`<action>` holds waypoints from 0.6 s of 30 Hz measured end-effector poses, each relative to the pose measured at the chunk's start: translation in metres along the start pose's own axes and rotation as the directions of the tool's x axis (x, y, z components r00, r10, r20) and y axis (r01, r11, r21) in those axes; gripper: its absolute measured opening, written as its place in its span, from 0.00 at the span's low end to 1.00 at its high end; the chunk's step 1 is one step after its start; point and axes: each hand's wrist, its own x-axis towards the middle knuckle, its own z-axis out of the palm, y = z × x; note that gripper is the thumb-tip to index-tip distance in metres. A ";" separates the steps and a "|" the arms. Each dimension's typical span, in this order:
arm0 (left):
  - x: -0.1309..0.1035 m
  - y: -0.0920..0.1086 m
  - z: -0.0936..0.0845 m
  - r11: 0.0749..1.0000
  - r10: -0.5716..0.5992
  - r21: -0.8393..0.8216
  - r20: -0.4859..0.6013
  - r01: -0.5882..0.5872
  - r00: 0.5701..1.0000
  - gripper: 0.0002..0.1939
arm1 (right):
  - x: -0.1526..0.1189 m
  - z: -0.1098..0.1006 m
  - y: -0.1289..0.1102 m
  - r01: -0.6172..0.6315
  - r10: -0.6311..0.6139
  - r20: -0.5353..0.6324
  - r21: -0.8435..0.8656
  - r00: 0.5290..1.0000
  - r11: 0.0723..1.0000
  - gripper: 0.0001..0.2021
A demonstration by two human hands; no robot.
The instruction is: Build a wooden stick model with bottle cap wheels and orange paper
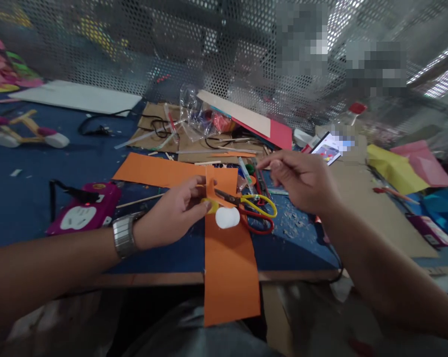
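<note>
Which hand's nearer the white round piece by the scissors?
Left. The left hand is just left of the white round piece; the right hand is farther off to the right, beyond the scissors.

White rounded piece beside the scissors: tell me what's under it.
Orange paper shows around the lower edge of the white rounded piece, with the scissors close at its upper right. Whatever lies directly beneath is covered.

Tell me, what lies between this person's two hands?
In the head view, scissors with yellow and red handles and orange paper lie between the left hand and right hand.
</note>
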 end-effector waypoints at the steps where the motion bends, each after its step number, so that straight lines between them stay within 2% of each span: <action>1: 0.000 0.000 -0.001 1.000 -0.010 -0.016 -0.012 0.009 1.000 0.24 | -0.001 0.005 -0.002 0.001 -0.005 0.055 0.077 0.998 0.997 0.23; 3: 0.001 0.000 -0.002 0.999 -0.016 -0.044 -0.042 0.015 0.999 0.27 | -0.001 0.018 -0.003 0.036 -0.061 0.138 0.178 0.989 0.983 0.30; 6: 0.002 0.004 -0.003 0.994 -0.008 -0.107 -0.066 0.001 0.998 0.26 | -0.003 0.037 0.003 0.070 -0.111 0.145 0.262 0.983 0.963 0.35; 9: 0.002 0.009 -0.004 0.990 0.020 -0.139 -0.056 -0.027 0.998 0.22 | -0.007 0.045 0.012 -0.050 -0.049 0.245 0.381 0.968 0.923 0.31; 11: 0.002 0.011 -0.005 0.991 0.011 -0.133 -0.056 -0.019 0.998 0.23 | -0.012 0.046 0.015 -0.128 -0.028 0.346 0.420 0.938 0.898 0.26; 12: 0.001 0.012 -0.005 0.991 -0.003 -0.130 -0.055 -0.004 0.998 0.24 | -0.014 0.046 0.015 -0.152 -0.017 0.358 0.438 0.934 0.886 0.25; 14: 0.000 0.010 -0.005 0.988 -0.031 -0.150 -0.052 0.023 0.998 0.25 | -0.016 0.045 0.016 -0.175 0.039 0.263 0.517 0.964 0.838 0.24; 16: -0.002 0.008 -0.005 0.982 -0.038 -0.188 -0.050 0.028 0.998 0.26 | -0.015 0.042 0.020 -0.158 0.171 0.044 0.655 0.984 0.739 0.22; 18: -0.004 0.006 -0.004 0.980 -0.021 -0.198 -0.061 0.009 0.998 0.25 | -0.012 0.037 0.030 -0.084 0.329 -0.167 0.773 0.929 0.629 0.19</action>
